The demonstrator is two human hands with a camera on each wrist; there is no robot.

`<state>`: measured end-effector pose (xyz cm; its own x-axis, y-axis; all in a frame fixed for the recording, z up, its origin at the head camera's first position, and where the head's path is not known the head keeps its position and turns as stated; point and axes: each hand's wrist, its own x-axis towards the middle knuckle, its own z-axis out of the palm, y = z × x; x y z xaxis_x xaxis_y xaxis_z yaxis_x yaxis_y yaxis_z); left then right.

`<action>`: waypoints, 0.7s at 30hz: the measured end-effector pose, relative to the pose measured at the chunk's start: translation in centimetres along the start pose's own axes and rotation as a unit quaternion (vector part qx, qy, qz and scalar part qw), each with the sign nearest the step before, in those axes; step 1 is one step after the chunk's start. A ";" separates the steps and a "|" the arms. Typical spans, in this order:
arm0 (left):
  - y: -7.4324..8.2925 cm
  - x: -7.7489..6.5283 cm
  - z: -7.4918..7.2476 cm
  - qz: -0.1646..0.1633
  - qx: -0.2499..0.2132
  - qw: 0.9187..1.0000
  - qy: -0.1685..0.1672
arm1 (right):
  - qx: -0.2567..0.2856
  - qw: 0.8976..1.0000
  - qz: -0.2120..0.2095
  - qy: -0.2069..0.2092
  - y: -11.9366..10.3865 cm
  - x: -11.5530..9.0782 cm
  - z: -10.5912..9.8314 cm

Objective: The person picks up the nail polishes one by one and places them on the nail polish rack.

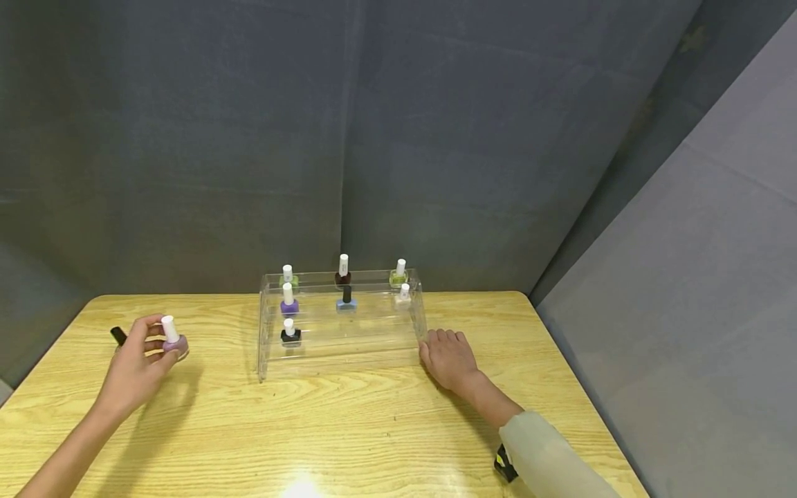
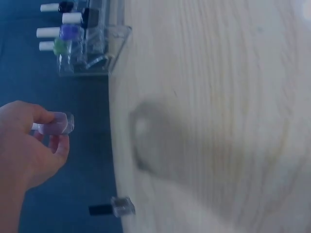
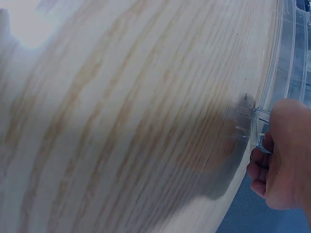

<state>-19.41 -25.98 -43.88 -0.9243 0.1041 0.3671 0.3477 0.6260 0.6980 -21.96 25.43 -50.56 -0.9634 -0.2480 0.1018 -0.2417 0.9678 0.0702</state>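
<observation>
Off the table at the left, my left hand (image 1: 138,363) pinches a light purple nail polish bottle (image 1: 176,345) with a white cap, its base tipped toward the right. In the left wrist view thumb and fingers hold the bottle (image 2: 57,124) by its sides. A clear stepped display rack (image 1: 349,360) stands at the middle of the table, bearing several polish bottles. At its right end my right hand (image 1: 450,358) grips the side near the front corner. The right wrist view shows curled fingers (image 3: 259,170) beside the clear panel, the palm side partly hidden.
Behind the left hand stands a black-capped bottle (image 1: 118,336), mostly hidden in the head view. Purple (image 1: 289,306), blue (image 1: 346,304) and black (image 1: 290,337) polish bottles stand on the rack's tiers. A black object (image 1: 506,465) lies beside the right sleeve. Dark curtain (image 1: 436,138) hangs behind.
</observation>
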 end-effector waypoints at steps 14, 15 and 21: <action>2.9 1.6 2.3 0.036 -0.037 0.998 -0.045 | 0.007 1.000 0.001 -0.009 0.1 0.0 0.0; 3.1 1.7 2.5 0.038 -0.037 0.997 -0.047 | 0.007 1.000 0.001 -0.009 0.1 0.0 0.0; 4.6 2.4 3.6 0.054 -0.058 0.995 -0.065 | 0.004 1.000 0.004 -0.011 0.1 0.1 0.1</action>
<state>-20.63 -20.12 -41.99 -0.8901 0.2694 0.3677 0.4557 0.5130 0.7274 -22.06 25.48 -50.61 -0.9677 -0.2392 0.0798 -0.2348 0.9701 0.0612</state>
